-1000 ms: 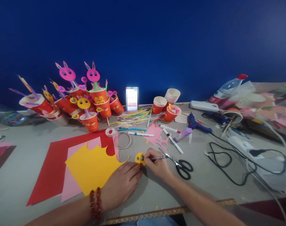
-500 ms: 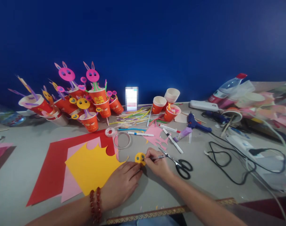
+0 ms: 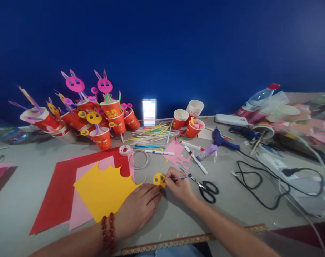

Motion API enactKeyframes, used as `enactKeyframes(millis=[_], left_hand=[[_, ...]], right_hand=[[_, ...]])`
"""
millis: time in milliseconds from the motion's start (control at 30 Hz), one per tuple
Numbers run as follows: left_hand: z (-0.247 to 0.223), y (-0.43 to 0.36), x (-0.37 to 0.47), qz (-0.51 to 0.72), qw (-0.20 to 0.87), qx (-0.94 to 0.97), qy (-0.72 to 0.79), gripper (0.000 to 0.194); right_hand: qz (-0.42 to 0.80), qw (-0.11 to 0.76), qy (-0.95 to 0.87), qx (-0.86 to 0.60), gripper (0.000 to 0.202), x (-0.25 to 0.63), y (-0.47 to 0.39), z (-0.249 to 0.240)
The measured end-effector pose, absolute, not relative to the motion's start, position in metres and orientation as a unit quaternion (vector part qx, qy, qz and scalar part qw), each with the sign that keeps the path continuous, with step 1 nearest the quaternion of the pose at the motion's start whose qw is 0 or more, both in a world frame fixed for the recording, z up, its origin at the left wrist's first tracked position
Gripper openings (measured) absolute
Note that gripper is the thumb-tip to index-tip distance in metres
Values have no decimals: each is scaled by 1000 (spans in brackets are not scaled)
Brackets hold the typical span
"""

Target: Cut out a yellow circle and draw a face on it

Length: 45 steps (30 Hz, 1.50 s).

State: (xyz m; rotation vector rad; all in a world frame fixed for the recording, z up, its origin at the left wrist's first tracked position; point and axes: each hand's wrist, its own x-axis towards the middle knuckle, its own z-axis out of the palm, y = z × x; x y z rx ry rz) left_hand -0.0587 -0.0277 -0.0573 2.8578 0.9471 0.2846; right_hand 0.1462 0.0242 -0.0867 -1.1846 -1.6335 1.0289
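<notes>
Right hand [image 3: 180,185]: fingers clamped on a pen [image 3: 184,176] at the yellow paper disc [image 3: 157,179]. Left hand [image 3: 141,203]: fingers outstretched, touching it.

from far away, my camera shows me a craft spot: a flat grey table top [image 3: 15,203] by a plain dark blue wall [image 3: 162,50]. i can tell from the big yellow paper sheet [image 3: 103,191] with round bites cut out, the small round yellow paper face [image 3: 157,179], the black-handled metal scissors [image 3: 202,185] and the dark blue plastic glue gun [image 3: 218,139]. round pink paper bunny faces [image 3: 75,84] stick up from red paper cups [image 3: 101,140]. i can't tell if it's in a home, school or shop.
</notes>
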Motion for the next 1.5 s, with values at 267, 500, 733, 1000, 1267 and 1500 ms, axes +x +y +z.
enactKeyframes(millis=[267, 500, 733, 1000, 1267, 1500], left_hand=[[-54, -28, -58, 95, 59, 943, 314, 34], [-52, -26, -57, 98, 63, 942, 314, 34], [-54, -27, -57, 108, 59, 941, 315, 34], [-55, -27, -58, 112, 62, 941, 314, 35], [-52, -27, -57, 107, 64, 941, 313, 34], [-53, -27, -59, 99, 58, 943, 313, 34]], right_hand=[[404, 432, -651, -476, 18, 146, 25, -87], [399, 430, -654, -478, 17, 146, 25, -86], [392, 428, -657, -481, 17, 146, 25, -89], [398, 429, -653, -480, 17, 145, 24, -87], [399, 434, -651, -479, 18, 145, 24, -85], [408, 450, -629, -485, 18, 145, 24, -81]])
